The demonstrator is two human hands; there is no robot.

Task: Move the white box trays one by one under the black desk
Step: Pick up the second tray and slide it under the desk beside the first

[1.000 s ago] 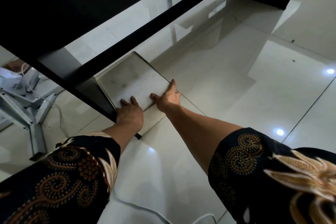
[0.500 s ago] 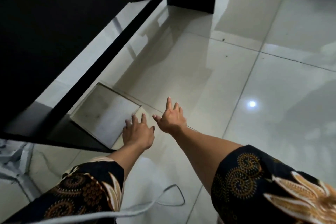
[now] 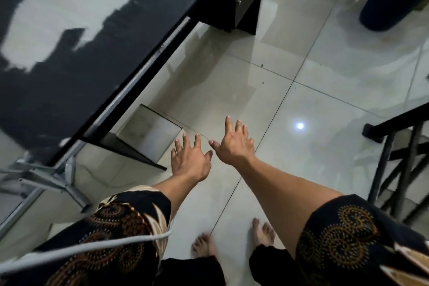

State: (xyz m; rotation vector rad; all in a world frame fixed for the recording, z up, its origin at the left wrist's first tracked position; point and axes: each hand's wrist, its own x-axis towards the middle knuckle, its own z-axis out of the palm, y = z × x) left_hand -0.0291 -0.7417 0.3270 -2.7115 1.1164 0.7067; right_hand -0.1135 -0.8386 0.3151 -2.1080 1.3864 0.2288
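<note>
A flat white box tray [image 3: 151, 133] lies on the tiled floor, its far part tucked under the black desk [image 3: 76, 58]. The desk's edge and a dark foot bar hide part of the tray. My left hand [image 3: 189, 160] hovers above the floor just right of the tray's near corner, fingers spread, holding nothing. My right hand [image 3: 234, 144] is stretched out beside it, also spread and empty, well clear of the tray.
A grey metal stand [image 3: 46, 179] sits at the desk's left end. A black drawer unit [image 3: 243, 0] stands under the desk's far end. A black metal frame [image 3: 399, 158] is at the right. A white cable [image 3: 88, 248] crosses my left sleeve. My bare feet [image 3: 234, 239] stand below.
Both hands have let go of the tray and risen away from it. My view has lifted and pulled back, so the desk top, my feet and the right-hand frame now show.
</note>
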